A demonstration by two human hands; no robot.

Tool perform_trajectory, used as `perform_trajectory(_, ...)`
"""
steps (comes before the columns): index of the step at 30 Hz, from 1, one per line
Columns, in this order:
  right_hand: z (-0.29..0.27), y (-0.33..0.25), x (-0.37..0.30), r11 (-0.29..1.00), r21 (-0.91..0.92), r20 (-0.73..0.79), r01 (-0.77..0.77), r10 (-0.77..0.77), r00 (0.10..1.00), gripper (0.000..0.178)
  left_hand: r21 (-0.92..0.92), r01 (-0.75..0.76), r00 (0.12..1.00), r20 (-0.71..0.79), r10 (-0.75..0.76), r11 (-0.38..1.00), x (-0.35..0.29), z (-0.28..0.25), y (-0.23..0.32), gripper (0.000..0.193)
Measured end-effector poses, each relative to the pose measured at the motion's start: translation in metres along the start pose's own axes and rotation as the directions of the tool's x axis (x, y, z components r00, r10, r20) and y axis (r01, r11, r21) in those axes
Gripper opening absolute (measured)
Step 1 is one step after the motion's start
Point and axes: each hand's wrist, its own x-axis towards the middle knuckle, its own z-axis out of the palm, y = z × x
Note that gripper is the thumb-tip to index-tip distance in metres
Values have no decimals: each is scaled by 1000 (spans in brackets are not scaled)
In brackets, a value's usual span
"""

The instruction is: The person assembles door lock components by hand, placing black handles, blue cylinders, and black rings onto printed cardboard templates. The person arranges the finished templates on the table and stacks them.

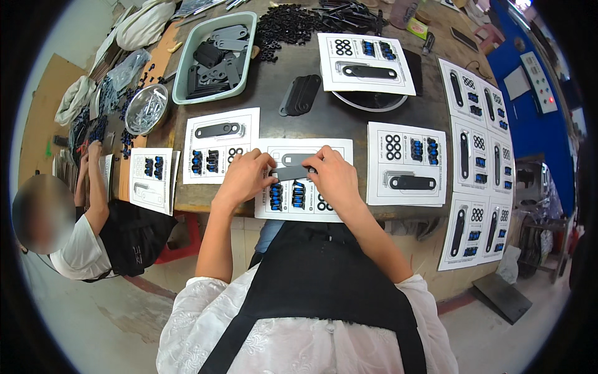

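Near the table's front edge, a printed white card lies in front of me. Above its upper half, a flat dark-grey metal plate is held level by its two ends. My left hand pinches the left end, and my right hand pinches the right end. Below the plate, the card carries blue-banded black screws in groups and black rings at the lower right, partly hidden by my right hand. A small stack of black plates lies beyond the card.
Left of centre stands a pale green bin of plates; beside it, a bowl of metal pieces. Filled cards lie around, with rows along the right. Loose black parts are heaped behind. A co-worker sits at the left.
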Motion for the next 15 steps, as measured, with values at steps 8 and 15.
perform_trajectory(8, -5, -3, 14, 997, -66, 111, 35, -28, 993, 28, 150, -114, 992, -35, 121, 982, 6, 6, 15, 30)
perform_trajectory(15, -18, 0, 14, 985, 106, 44, -138, 134, 990, 12, 393, -231, 967, -7, 254, 890, 18, 1, 20, 37)
